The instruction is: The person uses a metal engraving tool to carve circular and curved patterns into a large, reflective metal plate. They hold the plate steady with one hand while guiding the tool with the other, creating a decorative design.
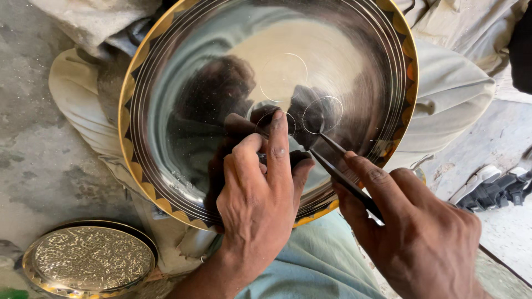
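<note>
Large polished metal plate (pixel 183 111) sits tilted on the person's lap, mirror face up toward the camera, gold-and-dark triangle border around the rim. Lap support puts the surface at a working angle and within reach of both hands.

Left hand (pixel 260 194) lies on the plate's lower centre. Index finger is stretched forward and pressed flat on the metal, other fingers curled in, thumb on the surface. No object in its grip that I can see; it looks like a brace, steadying the plate and marking the spot beside the tool tip.

Right hand (pixel 415 232) has its grip closed on a thin dark scribing tool (pixel 343 171), held like a pen between thumb and fingers. Shaft runs up and left, tip touching the plate just beside the left index finger. Cannot tell whether it has one point or two.

Three faint scratched circles (pixel 284 76) are grouped near the plate's centre, one above, two lower ones touching or overlapping; the tip sits at the lower pair.

Lower left on the concrete floor (pixel 33 138): a smaller round tray (pixel 88 259), surface fully covered in fine engraved pattern, same style of border. Well apart from the hands.

Right edge: a sandal (pixel 487 191) on the floor, also well apart.
</note>
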A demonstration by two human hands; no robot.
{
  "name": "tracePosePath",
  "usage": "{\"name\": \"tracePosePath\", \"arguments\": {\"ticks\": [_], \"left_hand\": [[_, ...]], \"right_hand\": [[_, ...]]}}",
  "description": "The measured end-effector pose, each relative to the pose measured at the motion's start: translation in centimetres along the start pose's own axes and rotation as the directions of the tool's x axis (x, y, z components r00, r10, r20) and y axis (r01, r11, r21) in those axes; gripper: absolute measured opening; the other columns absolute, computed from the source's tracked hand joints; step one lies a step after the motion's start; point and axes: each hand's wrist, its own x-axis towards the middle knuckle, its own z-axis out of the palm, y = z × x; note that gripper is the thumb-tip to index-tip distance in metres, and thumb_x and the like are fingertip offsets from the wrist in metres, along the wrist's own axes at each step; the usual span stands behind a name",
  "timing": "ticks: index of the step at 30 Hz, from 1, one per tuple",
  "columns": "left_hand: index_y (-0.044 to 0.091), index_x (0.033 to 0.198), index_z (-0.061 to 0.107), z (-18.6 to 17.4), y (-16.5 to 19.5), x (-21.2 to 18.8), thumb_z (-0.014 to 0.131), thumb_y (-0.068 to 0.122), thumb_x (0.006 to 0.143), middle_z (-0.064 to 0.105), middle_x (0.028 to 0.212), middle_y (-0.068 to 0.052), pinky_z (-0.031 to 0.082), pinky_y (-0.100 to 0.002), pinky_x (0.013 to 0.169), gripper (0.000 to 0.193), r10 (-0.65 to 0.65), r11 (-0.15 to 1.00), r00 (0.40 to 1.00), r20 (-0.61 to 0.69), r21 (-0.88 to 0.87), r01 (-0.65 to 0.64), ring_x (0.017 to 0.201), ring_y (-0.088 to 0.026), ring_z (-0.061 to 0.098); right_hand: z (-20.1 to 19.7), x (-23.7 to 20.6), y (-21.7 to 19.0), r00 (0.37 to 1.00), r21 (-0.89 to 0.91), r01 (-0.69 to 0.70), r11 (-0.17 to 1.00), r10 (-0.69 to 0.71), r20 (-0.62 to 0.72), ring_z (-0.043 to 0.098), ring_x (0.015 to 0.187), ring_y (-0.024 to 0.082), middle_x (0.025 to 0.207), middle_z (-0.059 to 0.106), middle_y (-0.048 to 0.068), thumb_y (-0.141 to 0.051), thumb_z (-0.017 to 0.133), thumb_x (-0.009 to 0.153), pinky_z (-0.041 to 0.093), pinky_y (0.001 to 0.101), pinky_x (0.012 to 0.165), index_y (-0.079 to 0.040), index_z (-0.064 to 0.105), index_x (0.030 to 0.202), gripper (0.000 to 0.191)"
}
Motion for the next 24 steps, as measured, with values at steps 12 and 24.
{"name": "tracePosePath", "arguments": {"ticks": [12,24], "left_hand": [[0.003,0.152,0.045,-0.7,-0.6,0.2,0.089,0.027,0.079,0.050,0.118,-0.013,0.057,-0.033,0.069,0.089,-0.001,0.995,0.998,0.062,-0.104,0.008,0.094,-0.028,0.061],[0.001,0.154,0.040,-1.0,-1.9,0.3,0.089,0.023,0.080,0.050,0.117,-0.015,0.059,-0.033,0.072,0.092,0.049,0.971,0.989,0.138,-0.238,-0.015,0.099,-0.028,0.061]], "right_hand": [[0.5,-0.2,1.7,0.991,-0.070,0.025,0.997,-0.016,0.136,0.053,0.046,0.010,0.071,0.066,-0.004,-0.046,0.077,0.082,0.044,0.0299,0.036,-0.024,0.070,0.138,0.060],[2.5,-2.7,-2.3,0.964,0.165,-0.261,0.951,0.248,0.100,0.064,0.049,0.012,0.069,0.066,-0.001,-0.032,0.086,0.078,0.051,0.0340,0.045,-0.022,0.069,0.135,0.060]]}}
